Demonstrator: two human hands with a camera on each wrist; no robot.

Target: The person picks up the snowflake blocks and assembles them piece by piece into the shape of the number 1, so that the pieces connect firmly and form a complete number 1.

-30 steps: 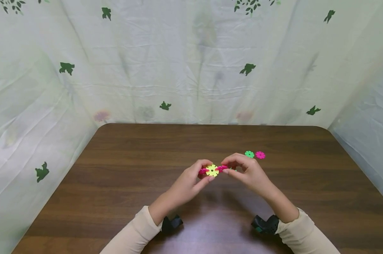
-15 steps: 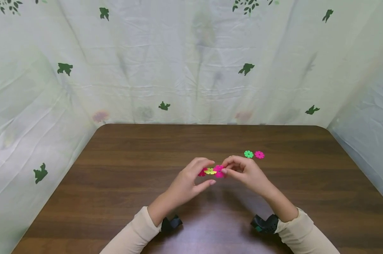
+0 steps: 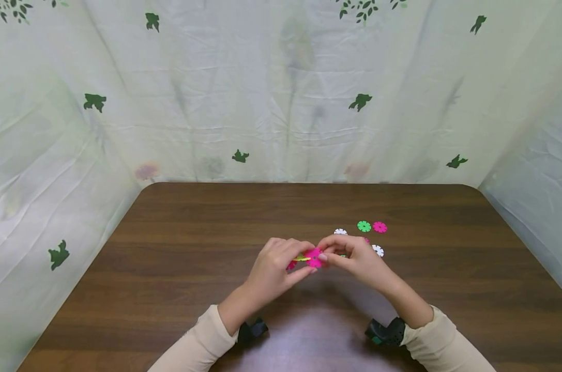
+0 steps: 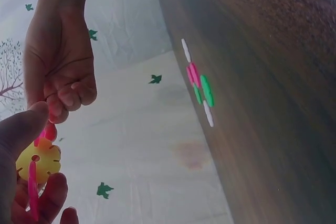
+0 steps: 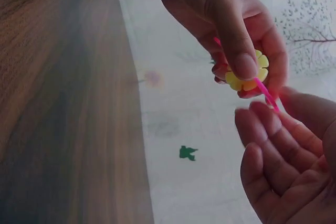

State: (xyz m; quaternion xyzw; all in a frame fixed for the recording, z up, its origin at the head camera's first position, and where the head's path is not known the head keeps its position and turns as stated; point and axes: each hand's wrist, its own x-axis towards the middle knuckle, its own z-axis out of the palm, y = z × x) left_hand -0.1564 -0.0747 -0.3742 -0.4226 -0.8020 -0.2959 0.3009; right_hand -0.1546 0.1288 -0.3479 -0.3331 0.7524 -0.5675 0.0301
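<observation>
Down toward you come the notched yellow plastic disc (image 4: 48, 157), pinched in your left hand (image 3: 273, 264), and its joined bright-pink notched disc (image 3: 313, 253), pinched in your right hand (image 3: 358, 257); that joint looks steadied. Beyond, a white notched disc (image 3: 379, 250) pops into view.

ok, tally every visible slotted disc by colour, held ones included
Pink discs: 4
Green discs: 2
White discs: 2
Yellow disc: 1
Total visible: 9
</observation>
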